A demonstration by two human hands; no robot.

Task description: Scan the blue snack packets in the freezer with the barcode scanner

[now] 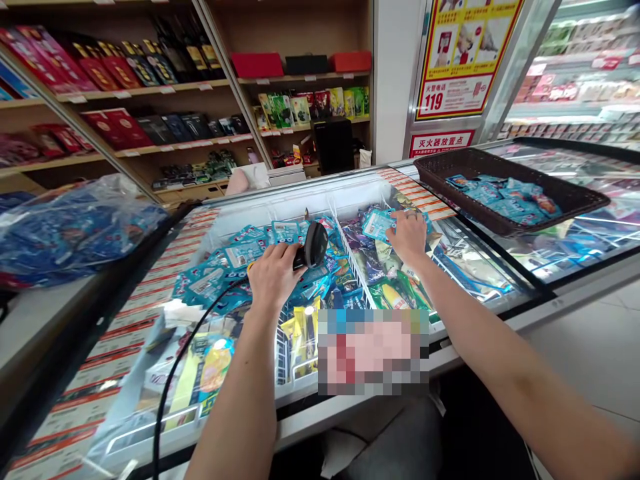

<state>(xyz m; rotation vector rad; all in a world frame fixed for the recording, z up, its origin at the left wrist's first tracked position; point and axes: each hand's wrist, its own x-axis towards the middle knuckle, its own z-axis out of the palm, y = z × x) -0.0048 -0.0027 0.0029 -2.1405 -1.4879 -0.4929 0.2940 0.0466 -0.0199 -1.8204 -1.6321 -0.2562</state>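
My left hand (274, 273) is wrapped round the handle of a black barcode scanner (317, 245), whose head points to the right over the open chest freezer. A black cord (185, 350) runs from it down past my left forearm. To the right, my right hand (410, 235) grips a blue ice cream packet (377, 225) above the purple packets (364, 252) in the neighbouring compartment. Many similar blue packets (245, 255) lie heaped beneath the scanner. A white wire divider (356, 267) stands between the two hands.
A dark basket (467, 203) with blue packets rests on the freezer's right side. Clear bags of blue packets (70, 230) sit at the left. Shelves (300, 79) of boxes and bottles line the back. A blurred patch (373, 352) covers the freezer's front edge.
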